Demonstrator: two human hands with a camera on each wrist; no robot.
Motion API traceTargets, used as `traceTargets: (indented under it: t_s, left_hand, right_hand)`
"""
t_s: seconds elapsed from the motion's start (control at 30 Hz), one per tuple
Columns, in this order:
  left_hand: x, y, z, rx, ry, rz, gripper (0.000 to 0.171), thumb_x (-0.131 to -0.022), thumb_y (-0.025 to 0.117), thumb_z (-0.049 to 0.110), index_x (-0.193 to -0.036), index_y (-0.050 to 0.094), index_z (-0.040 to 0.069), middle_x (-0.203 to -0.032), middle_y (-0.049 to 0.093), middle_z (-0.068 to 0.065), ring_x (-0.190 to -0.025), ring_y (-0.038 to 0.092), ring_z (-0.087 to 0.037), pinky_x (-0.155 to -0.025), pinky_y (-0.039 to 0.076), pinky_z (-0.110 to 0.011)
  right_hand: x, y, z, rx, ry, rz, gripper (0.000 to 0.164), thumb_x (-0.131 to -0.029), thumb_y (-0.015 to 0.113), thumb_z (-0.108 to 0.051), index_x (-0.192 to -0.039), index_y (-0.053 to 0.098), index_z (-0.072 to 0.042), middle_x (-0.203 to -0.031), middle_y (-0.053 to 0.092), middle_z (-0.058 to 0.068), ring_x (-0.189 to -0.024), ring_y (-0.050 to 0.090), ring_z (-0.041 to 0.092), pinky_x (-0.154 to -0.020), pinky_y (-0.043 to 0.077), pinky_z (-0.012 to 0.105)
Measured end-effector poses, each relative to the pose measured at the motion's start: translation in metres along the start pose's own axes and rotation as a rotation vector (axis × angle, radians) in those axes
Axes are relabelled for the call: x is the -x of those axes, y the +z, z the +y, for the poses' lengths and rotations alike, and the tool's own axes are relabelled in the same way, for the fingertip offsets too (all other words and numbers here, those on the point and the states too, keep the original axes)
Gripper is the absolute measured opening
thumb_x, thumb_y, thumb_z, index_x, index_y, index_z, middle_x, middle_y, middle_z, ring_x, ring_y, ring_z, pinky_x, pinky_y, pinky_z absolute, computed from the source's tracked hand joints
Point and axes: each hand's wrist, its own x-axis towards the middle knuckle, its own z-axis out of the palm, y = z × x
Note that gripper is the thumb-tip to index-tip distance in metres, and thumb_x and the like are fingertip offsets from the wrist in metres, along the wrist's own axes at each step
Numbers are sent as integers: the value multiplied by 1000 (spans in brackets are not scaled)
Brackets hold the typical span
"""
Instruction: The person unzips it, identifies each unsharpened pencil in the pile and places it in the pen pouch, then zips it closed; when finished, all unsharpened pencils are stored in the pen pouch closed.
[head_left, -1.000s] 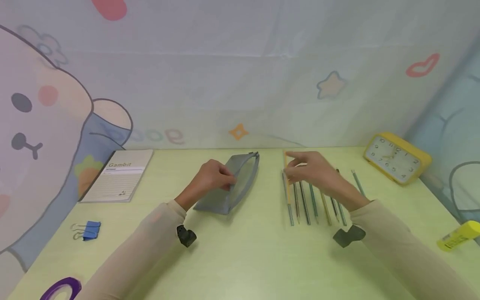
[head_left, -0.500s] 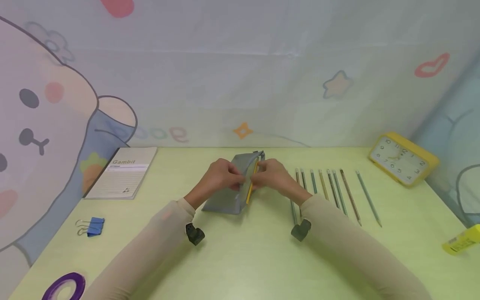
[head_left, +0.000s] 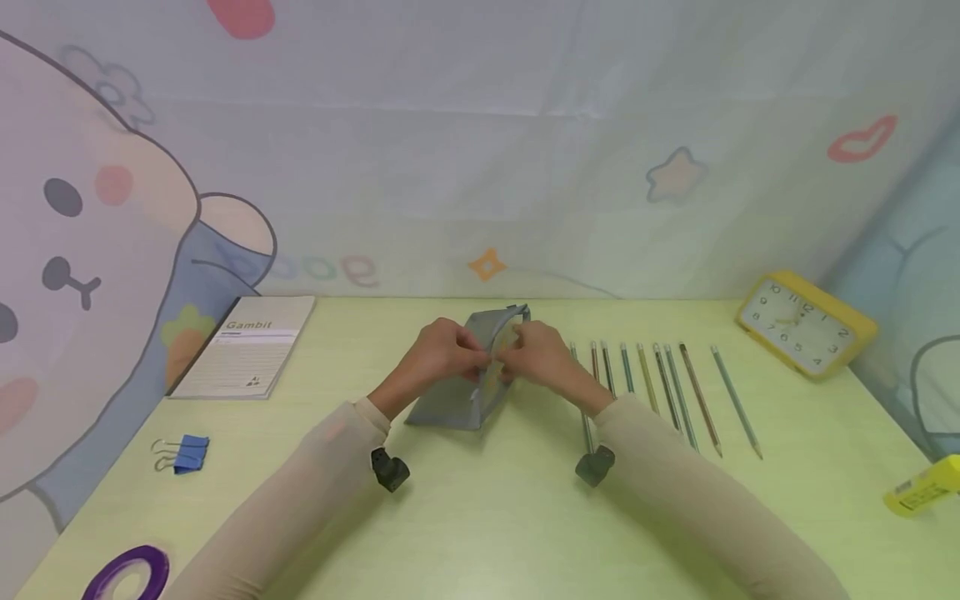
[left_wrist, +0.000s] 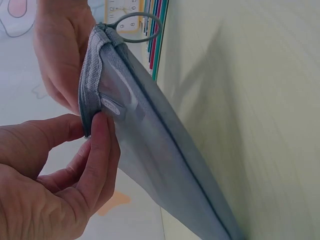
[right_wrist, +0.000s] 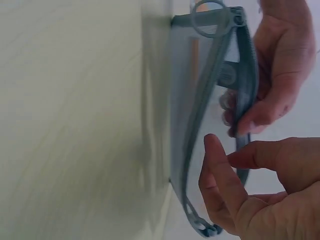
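Observation:
A grey mesh zip pouch [head_left: 447, 402] stands tilted on the table with its zipped mouth facing right. My left hand [head_left: 452, 350] pinches one zipper edge between thumb and fingers, as the left wrist view [left_wrist: 65, 175] also shows. At the pouch's mouth is my right hand [head_left: 534, 354], its fingers loosely bent with nothing held between them in the right wrist view [right_wrist: 260, 190]. An orange strip [right_wrist: 195, 57], likely the yellow-orange pencil, shows through the mesh inside the pouch. Just right of my right hand, several pencils [head_left: 701, 400] lie in a row.
A yellow alarm clock [head_left: 806, 323] stands at the back right, a yellow glue stick [head_left: 924, 486] at the right edge. On the left are a notebook [head_left: 247, 350], a blue binder clip [head_left: 192, 454] and a purple tape roll [head_left: 153, 562]. A printed cloth [head_left: 420, 150] hangs behind.
My right hand has carried the yellow-orange pencil left from the row to the pouch and let it go inside. My left hand keeps its pinch on the pouch edge.

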Motion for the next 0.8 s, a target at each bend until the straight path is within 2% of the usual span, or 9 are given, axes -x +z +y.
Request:
traceTargets:
  t_s: [0.07,0.13,0.23,0.3,0.43,0.53,0.63,0.8]
  left_hand:
    - [0,-1,-1,3,2,5,13,-87,72,18,-89,79,8,-82,79,-6,-73,77,-19,-91,58,-40]
    - [1,-2,-1,8,1,10,13,-87,72,18,-90,79,8,-82,79,-6,-74,78,-20,-93,58,-41]
    - [3,-4,-3,17,-2,13,14,-88,71,17,-91,79,6,-82,79,-7,-76,78,-22,-97,56,-42]
    - [4,-6,-3,26,-7,13,14,-88,70,16,-92,79,5,-84,79,-8,-78,78,-23,-98,56,-42]
    - [4,-7,-4,36,-14,17,14,-87,69,15,-91,78,5,-89,79,-9,-78,78,-23,-98,56,-42]
    - [5,-8,-6,47,-17,19,14,-87,70,15,-92,78,5,-91,79,-10,-76,78,-20,-97,56,-42]
    - [7,-8,-7,61,-18,22,15,-87,70,15,-94,78,4,-93,79,-10,-74,77,-18,-95,57,-42]
    - [9,-9,-8,65,-15,29,14,-87,71,14,-94,78,4,-93,78,-9,-73,77,-17,-94,58,-41]
  right_hand:
    - [6,-7,0,25,-27,2,60,-93,59,-18,-145,45,9,-97,77,13,-77,77,20,-61,48,22]
    - [15,-18,1,60,-62,5,56,-95,57,-18,-145,48,7,-108,75,16,-84,78,23,-65,53,24]
    - [31,-41,5,112,-100,14,53,-98,55,-18,-146,49,3,-116,71,22,-91,77,29,-71,59,30]
    - [42,-60,13,167,-112,34,50,-100,54,-16,-145,49,6,-119,69,24,-92,76,31,-74,60,32]
    - [58,-96,38,262,-79,86,47,-102,54,-17,-143,51,6,-121,67,28,-94,75,34,-75,60,38]
    - [67,-116,62,364,-35,117,50,-101,54,-15,-143,47,12,-119,66,32,-93,72,38,-75,59,44]
    - [72,-127,84,475,0,116,51,-100,56,-12,-139,45,18,-113,67,34,-90,70,39,-77,58,49]
    - [78,-128,108,550,62,64,44,-97,57,-4,-131,50,22,-113,66,37,-89,69,37,-84,57,53]
